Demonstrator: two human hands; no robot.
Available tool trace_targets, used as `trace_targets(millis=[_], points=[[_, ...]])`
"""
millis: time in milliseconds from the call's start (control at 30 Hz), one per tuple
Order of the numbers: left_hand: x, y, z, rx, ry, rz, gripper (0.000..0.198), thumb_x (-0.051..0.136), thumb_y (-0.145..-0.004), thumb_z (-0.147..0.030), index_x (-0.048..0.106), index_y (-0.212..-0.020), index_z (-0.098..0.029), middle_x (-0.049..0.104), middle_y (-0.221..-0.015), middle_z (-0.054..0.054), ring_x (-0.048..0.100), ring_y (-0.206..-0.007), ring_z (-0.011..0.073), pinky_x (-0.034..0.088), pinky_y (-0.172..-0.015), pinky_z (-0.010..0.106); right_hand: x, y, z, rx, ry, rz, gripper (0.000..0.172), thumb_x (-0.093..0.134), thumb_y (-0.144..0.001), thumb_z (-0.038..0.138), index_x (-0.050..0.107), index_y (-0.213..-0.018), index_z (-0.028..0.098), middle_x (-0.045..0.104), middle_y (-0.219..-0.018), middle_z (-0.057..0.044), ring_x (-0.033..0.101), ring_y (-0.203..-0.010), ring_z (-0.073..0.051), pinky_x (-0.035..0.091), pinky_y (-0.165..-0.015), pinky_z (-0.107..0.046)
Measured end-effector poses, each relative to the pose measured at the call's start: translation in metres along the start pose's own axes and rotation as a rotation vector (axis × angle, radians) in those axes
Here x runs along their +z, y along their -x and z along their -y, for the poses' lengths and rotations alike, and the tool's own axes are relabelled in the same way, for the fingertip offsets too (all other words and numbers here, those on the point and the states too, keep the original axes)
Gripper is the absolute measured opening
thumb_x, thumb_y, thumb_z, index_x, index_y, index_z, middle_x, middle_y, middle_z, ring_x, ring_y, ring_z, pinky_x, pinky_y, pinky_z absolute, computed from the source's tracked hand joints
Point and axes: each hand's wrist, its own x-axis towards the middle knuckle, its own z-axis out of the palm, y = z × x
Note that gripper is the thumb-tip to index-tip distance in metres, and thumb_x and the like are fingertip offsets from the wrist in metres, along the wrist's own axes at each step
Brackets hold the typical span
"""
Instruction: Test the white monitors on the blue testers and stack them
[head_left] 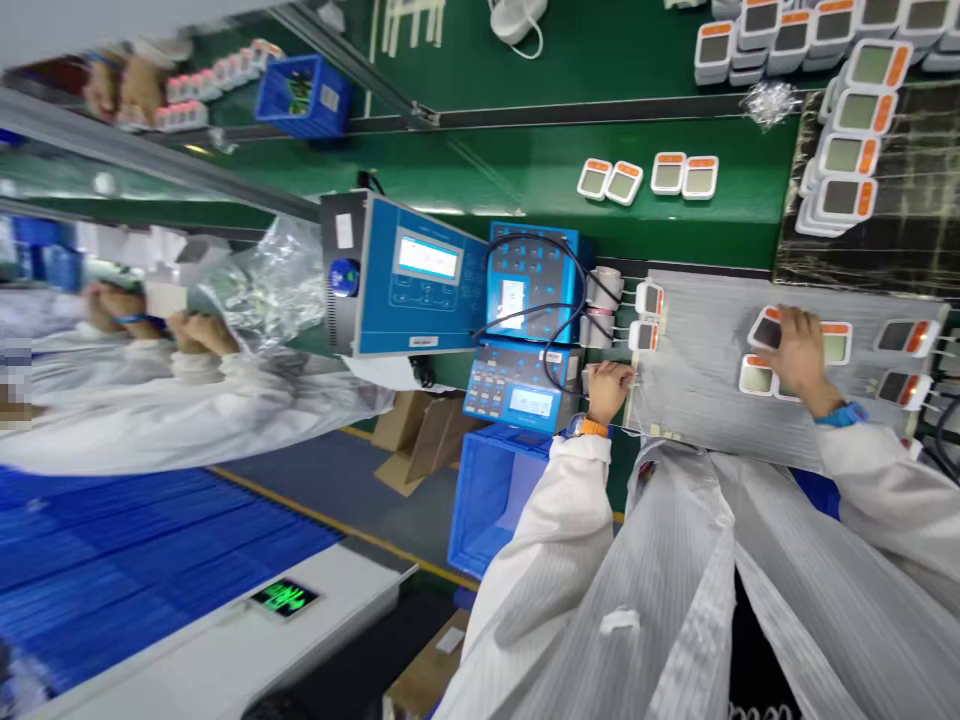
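My right hand [802,355] reaches over a grey mat, its fingertips gripping a small white-and-orange LCD device [765,328] that is tilted. Under and beside that hand lie more such devices, one with an LCD device [836,342] to its right and another LCD device [757,375] below; the hand partly covers them. At the mat's left edge my left hand [609,390] is closed with curled fingers, and what they hold cannot be made out. Just above it, two LCD devices [646,318] sit on white prongs. Two more LCD devices [906,338] are at the mat's right end.
Blue test instruments [427,270] with black cables stand left of the grey mat [705,420]. Stacked LCD devices [847,160] rest on a dark board at upper right. A blue bin [480,500] is below the instruments. Co-workers' hands [199,330] are at far left.
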Motion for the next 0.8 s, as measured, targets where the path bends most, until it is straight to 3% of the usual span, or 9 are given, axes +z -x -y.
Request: trace_targets(millis=[67,167,233,300,500,800], points=[[-0.002,0.003,0.004,-0.014,0.032,-0.006,0.013,0.07,-0.096,-0.017,0.08,-0.092,-0.025,0.082,-0.102,0.007,0.069,-0.112,0.0282,0.041,-0.1,0.044,0.038,0.027,0.044,0.083,-0.326,0.146,0.067,0.086,-0.075,0.047,0.068,-0.134,0.021,0.067,-0.138,-0.017,0.058,-0.131,-0.04,0.045,-0.115,-0.065],[-0.004,0.006,0.011,-0.031,0.073,-0.016,0.011,0.072,-0.096,-0.021,0.081,-0.092,-0.026,0.082,-0.102,0.005,0.068,-0.111,0.027,0.04,-0.101,0.044,0.103,0.065,0.113,0.461,-0.858,0.519,0.045,0.072,-0.087,0.056,0.074,-0.117,0.024,0.074,-0.12,-0.013,0.067,-0.11,-0.033,0.058,-0.098,-0.056],[-0.006,0.008,0.015,-0.038,0.1,-0.017,0.011,0.073,-0.097,-0.023,0.082,-0.093,-0.027,0.082,-0.102,0.004,0.068,-0.112,0.0261,0.039,-0.102,0.044,0.139,0.08,0.144,0.63,-1.012,0.604,0.045,0.061,-0.093,0.061,0.074,-0.113,0.023,0.074,-0.114,-0.012,0.069,-0.101,-0.03,0.061,-0.09,-0.052],[-0.007,0.01,0.019,-0.046,0.122,-0.018,0.011,0.073,-0.098,-0.023,0.082,-0.094,-0.028,0.082,-0.102,0.003,0.067,-0.112,0.0257,0.038,-0.103,0.043,0.162,0.084,0.159,0.72,-1.081,0.603,0.047,0.055,-0.095,0.061,0.073,-0.113,0.022,0.075,-0.11,-0.011,0.069,-0.094,-0.026,0.062,-0.087,-0.049],[-0.009,0.012,0.024,-0.038,0.135,-0.018,0.013,0.071,-0.1,-0.025,0.082,-0.094,-0.028,0.082,-0.101,0.002,0.067,-0.114,0.0256,0.037,-0.103,0.043,0.179,0.082,0.157,0.847,-1.193,0.578,0.048,0.051,-0.097,0.062,0.07,-0.115,0.022,0.076,-0.108,-0.008,0.068,-0.088,-0.022,0.058,-0.083,-0.04],[-0.006,0.012,0.022,-0.042,0.154,-0.02,0.014,0.072,-0.099,-0.025,0.082,-0.091,-0.028,0.082,-0.101,0.002,0.066,-0.116,0.025,0.036,-0.104,0.043,0.185,0.082,0.153,0.718,-1.118,0.605,0.061,0.053,-0.088,0.078,0.069,-0.113,0.025,0.075,-0.104,-0.008,0.067,-0.09,-0.025,0.056,-0.078,-0.04]])
